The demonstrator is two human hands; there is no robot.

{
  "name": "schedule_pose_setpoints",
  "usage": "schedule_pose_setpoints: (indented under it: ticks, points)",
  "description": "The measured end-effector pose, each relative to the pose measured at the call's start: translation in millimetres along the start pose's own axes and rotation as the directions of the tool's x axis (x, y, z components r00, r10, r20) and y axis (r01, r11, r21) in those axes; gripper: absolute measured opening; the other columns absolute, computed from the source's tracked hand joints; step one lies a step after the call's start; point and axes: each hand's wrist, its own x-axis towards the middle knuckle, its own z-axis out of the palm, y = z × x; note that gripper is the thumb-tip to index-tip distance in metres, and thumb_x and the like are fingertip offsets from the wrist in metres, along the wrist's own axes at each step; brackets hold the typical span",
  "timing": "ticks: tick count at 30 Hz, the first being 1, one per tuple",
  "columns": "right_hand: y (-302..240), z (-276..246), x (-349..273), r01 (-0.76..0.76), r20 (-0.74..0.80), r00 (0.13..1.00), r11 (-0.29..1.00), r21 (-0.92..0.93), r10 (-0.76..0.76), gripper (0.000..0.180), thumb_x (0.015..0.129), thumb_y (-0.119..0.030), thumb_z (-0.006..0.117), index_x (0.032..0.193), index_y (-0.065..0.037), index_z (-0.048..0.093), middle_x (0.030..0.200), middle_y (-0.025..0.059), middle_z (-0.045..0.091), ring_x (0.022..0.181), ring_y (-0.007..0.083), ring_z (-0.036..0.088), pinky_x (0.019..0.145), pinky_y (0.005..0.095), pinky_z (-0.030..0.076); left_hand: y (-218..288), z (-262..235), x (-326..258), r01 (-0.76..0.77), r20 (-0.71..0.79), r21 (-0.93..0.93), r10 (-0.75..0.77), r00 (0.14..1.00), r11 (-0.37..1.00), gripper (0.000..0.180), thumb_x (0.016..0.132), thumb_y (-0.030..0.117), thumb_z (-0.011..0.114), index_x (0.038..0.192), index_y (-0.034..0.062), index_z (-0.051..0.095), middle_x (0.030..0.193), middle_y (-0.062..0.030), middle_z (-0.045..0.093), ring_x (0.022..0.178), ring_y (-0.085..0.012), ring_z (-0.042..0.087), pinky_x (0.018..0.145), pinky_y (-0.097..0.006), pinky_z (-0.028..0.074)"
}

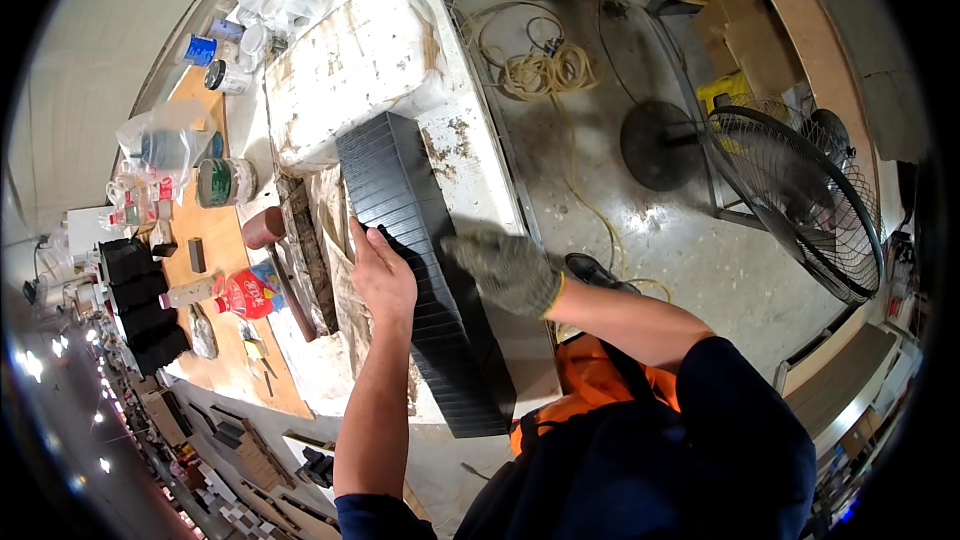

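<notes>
A long row of thin black slabs point(415, 230), standing pressed together on edge, runs down the middle of the worktable toward my body. My left hand point(387, 278) is bare and rests along the row's left side, its fingers stretched out and the thumb apart. On the other side, my right hand point(508, 270) wears a grey-green knit glove. Its extended fingertips meet the right edge of the row. Neither hand is wrapped round a slab.
A stained white block point(350, 65) lies beyond the row. To the left are a mallet point(263, 228), a red bottle point(250, 292), a can point(222, 182) and black bins point(140, 305). Right of the table, a fan point(795, 195) and coiled hose point(545, 70) occupy the floor.
</notes>
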Motion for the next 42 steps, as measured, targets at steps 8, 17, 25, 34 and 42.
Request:
schedule_pose_setpoints:
  ticks: [8, 17, 25, 34, 42]
  points:
    - [5, 10, -58, 0.456, 0.181, 0.888, 0.862, -0.221, -0.423, 0.049, 0.073, -0.008, 0.062, 0.122, -0.014, 0.060, 0.116, 0.0065, 0.062, 0.101, 0.0219, 0.063, 0.087, 0.0359, 0.053, 10, -6, 1, 0.056, 0.046, 0.003, -0.056, 0.997, 0.998, 0.051, 0.102, 0.031, 0.031, 0.138, -0.0045, 0.039, 0.099, -0.0330, 0.062, 0.092, -0.0446, 0.062, 0.079, -0.047, 0.047]
    - [-5, 10, -47, 0.246, 0.193, 0.960, 0.940, -0.235, -0.203, 0.058, 0.073, -0.009, 0.062, 0.130, -0.014, 0.054, 0.119, 0.0090, 0.057, 0.103, 0.0301, 0.060, 0.086, 0.0386, 0.052, 8, -5, -1, 0.028, 0.024, 0.010, -0.028, 0.999, 1.000, 0.052, 0.102, 0.032, 0.031, 0.138, -0.0043, 0.039, 0.106, -0.0339, 0.061, 0.101, -0.0468, 0.059, 0.087, -0.047, 0.045]
    - [-5, 10, -6, -0.013, -0.102, 0.994, 0.993, 0.117, 0.025, 0.052, 0.074, -0.001, 0.059, 0.124, -0.015, 0.059, 0.094, 0.0111, 0.066, 0.075, 0.0303, 0.066, 0.063, 0.0389, 0.056, 9, -5, -1, 0.033, 0.024, -0.011, -0.033, 0.999, 0.999, 0.052, 0.102, 0.032, 0.031, 0.138, -0.0051, 0.038, 0.104, -0.0337, 0.061, 0.098, -0.0471, 0.059, 0.086, -0.047, 0.046]
    - [-17, 13, -8, -0.268, -0.020, 0.958, 0.923, 0.276, 0.285, 0.042, 0.082, 0.000, 0.059, 0.121, -0.013, 0.061, 0.091, 0.0121, 0.066, 0.083, 0.0291, 0.067, 0.067, 0.0380, 0.055, 6, -2, -1, 0.025, 0.018, -0.018, -0.025, 1.000, 1.000, 0.051, 0.102, 0.031, 0.031, 0.138, -0.0054, 0.038, 0.101, -0.0333, 0.062, 0.092, -0.0440, 0.062, 0.081, -0.046, 0.047]
    - [-19, 4, -16, -0.194, -0.060, 0.978, 0.974, 0.117, 0.202, 0.049, 0.072, -0.001, 0.058, 0.120, -0.010, 0.061, 0.105, 0.0125, 0.066, 0.091, 0.0312, 0.065, 0.076, 0.0391, 0.055, 0, 2, -1, -0.019, -0.035, 0.015, 0.019, 0.999, 1.000, 0.050, 0.102, 0.031, 0.031, 0.139, -0.0024, 0.039, 0.088, -0.0308, 0.063, 0.083, -0.0448, 0.062, 0.076, -0.048, 0.046]
